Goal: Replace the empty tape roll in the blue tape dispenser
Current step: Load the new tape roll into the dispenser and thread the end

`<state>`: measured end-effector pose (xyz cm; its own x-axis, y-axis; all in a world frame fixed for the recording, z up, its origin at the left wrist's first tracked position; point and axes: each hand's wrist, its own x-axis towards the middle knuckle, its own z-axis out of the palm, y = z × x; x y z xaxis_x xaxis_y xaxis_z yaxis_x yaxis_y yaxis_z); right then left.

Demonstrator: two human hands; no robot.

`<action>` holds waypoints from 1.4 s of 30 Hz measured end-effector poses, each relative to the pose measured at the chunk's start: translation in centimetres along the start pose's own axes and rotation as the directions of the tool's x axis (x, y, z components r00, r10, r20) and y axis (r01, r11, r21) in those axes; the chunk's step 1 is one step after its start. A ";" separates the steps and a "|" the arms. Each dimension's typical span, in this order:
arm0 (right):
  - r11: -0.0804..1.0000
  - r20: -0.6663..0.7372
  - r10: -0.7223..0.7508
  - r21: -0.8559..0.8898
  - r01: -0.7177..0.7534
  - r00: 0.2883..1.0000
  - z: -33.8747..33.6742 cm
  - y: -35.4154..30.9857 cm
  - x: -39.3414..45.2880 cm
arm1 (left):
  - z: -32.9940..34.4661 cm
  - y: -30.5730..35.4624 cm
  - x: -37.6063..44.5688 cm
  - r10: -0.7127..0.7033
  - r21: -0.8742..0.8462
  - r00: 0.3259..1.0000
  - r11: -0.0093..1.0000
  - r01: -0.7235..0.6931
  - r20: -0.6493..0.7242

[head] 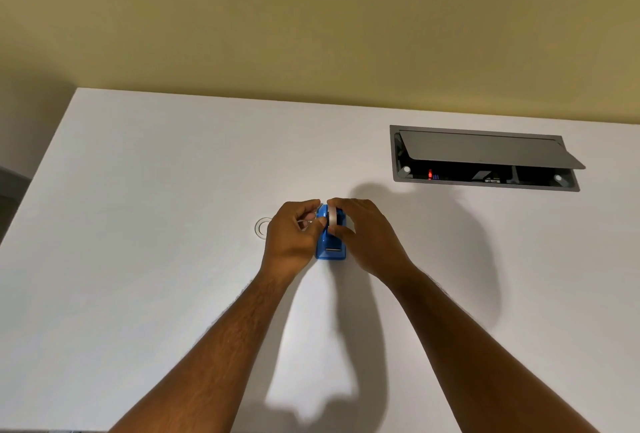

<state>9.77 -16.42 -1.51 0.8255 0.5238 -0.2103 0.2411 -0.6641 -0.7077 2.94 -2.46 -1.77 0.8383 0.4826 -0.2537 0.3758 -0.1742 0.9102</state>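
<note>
We have the blue tape dispenser (330,242) standing near the middle of the white table (138,224), well short of its far edge, with a tape roll (333,218) sitting upright in its cradle, pinched between the thumb and fingers of our right hand (363,235). Our left hand (294,235) is curled beside it, fingertips closed on what looks like a thin clear ring, though we cannot tell exactly what it is; another clear ring (262,227) lies just left. We judge the roll is being seated or lifted out, and the next move calls for aligning its hub with the slots; the open cable hatch (485,158) sits toward the far right corner.
</note>
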 end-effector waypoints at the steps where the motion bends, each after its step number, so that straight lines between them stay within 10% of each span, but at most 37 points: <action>1: 1.000 -0.003 -0.003 0.007 0.003 1.000 0.0 0.0 0.1 | 0.0 0.1 0.0 0.001 0.005 1.000 1.000 -0.001 0.002; 42: 0.973 0.014 -0.062 0.225 0.057 0.998 0.8 1.2 -1.7 | 1.5 1.6 -0.9 -0.148 -0.199 0.988 0.970 0.138 -0.038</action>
<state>8.27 -17.71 -2.55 0.8019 0.5711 -0.1757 0.1666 -0.4960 -0.8522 3.37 -4.49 -0.61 0.7575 0.5357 -0.3731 0.4013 0.0686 0.9134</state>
